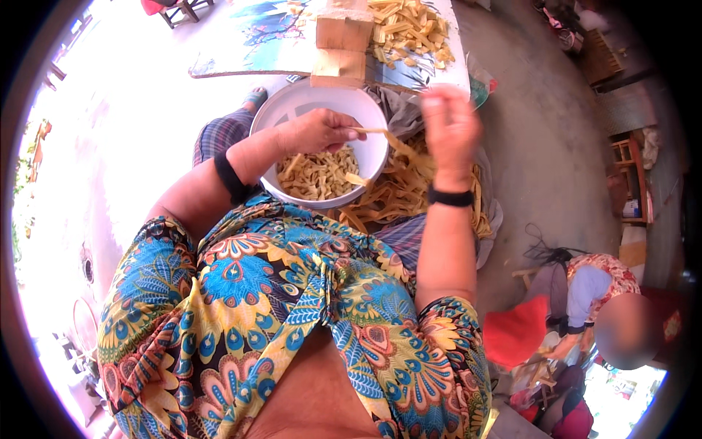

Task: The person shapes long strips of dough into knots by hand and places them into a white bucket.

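Note:
My left hand (pixel 329 130) is closed in a pinch over a white tub (pixel 375 117), holding a long, flat yellow-brown strip (pixel 395 141). That strip stretches rightward from the fingertips and droops over the tub's right rim. Short pieces (pixel 319 175) of the same colour lie inside the tub. To the right, my right hand (pixel 450 132) is raised above a heap of long strips (pixel 398 189); motion smears its fingers, so I cannot see whether they hold anything. A dark band circles each of my forearms.
Ahead stands a table (pixel 219 58) with a printed top. Wooden blocks (pixel 340 66) sit at its near edge, beside a pile of yellow pieces (pixel 413 33). Grey cloth (pixel 402 110) lies around the long strips. Another person (pixel 592 289) bends down at the lower right, near a red item (pixel 518 333).

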`<state>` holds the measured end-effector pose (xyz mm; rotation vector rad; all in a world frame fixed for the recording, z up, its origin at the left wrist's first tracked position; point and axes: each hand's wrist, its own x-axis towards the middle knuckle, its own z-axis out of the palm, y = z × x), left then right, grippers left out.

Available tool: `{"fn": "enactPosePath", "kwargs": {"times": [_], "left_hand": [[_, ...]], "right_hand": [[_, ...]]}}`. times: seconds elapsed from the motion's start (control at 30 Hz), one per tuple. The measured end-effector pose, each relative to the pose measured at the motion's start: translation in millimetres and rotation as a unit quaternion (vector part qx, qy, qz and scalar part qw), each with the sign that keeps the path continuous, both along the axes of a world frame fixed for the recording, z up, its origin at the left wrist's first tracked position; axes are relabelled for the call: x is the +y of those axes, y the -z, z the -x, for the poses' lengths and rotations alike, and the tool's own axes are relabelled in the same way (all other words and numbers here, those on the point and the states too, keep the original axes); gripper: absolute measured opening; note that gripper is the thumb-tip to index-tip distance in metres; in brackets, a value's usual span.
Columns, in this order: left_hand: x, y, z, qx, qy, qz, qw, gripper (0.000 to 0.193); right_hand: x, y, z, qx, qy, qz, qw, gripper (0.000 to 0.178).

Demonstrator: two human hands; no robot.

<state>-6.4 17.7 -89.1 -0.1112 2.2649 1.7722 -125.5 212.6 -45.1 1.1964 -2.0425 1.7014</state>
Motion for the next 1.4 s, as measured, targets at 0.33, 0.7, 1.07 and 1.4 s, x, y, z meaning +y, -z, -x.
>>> {"fn": "enactPosePath", "kwargs": {"times": [0.33,0.7,1.07,1.4], "left_hand": [[-13.4,-35.8,-14.9,-0.002,-0.001,-0.033,0.999,0.021],[18.7,-30.7,-21.5,0.352,0.028,0.318,0.880,0.050],[11.1,-53.7,-11.8,0.023,-0.016,-0.473,0.880,0.052],[16.4,-58.2,7.7,0.097,-0.280,-0.418,0.859,0.022]], "right_hand": [[-12.3,20.4,-13.0,-0.236,-0.203,-0.131,0.941,0.005],[-16.0,7.3,-12.2,-0.349,-0.181,-0.041,0.918,0.004],[-27.5,-4.9,-47.2,0.180,-0.069,-0.069,0.979,0.022],[-40.1,11.5,-60.9,-0.241,-0.316,0.030,0.917,0.008]]}}
